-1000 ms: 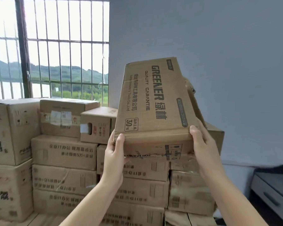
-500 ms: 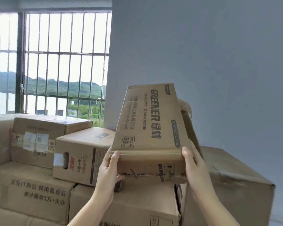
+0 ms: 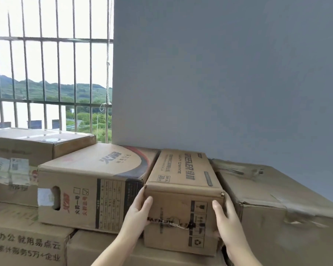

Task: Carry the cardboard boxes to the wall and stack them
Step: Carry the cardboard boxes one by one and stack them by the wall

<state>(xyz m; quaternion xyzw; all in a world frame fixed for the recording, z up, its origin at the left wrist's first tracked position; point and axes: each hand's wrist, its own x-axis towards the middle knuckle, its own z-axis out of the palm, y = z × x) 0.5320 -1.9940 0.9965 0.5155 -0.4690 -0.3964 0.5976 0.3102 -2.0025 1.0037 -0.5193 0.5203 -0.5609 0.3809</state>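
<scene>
**Narrow box slotted into the top row against the wall**

To the left, the window bars (image 3: 50, 73) looked out over green hills, and below them a taped box (image 3: 27, 150) sat beside the handled box (image 3: 92, 187) with red print. The left hand (image 3: 137, 214) was wrapped around the near left edge of the narrow GREENER box (image 3: 183, 189), thumb on the front face and fingers down the side, wedged against the handled box. The right hand (image 3: 227, 223) held the near right edge the same way, close against the dented box (image 3: 277, 204). The narrow box lay flat in the gap between those two neighbours, on the row below, its far end at or very near the grey wall (image 3: 219, 73).

To finish well, the box probably wanted a straight push from both hands until its far end met the wall, kept square so it would not jam against either neighbour. The fingers looked at risk of pinching in the tight gaps, so easing them out towards the front face before letting go seemed wise.

A second earlier the box had been held high and tilted up in front of the stack, its printed top facing the camera; half a second earlier it was lower but still raised. It had since come down level into the gap, with both hands keeping their hold on the near end.
</scene>
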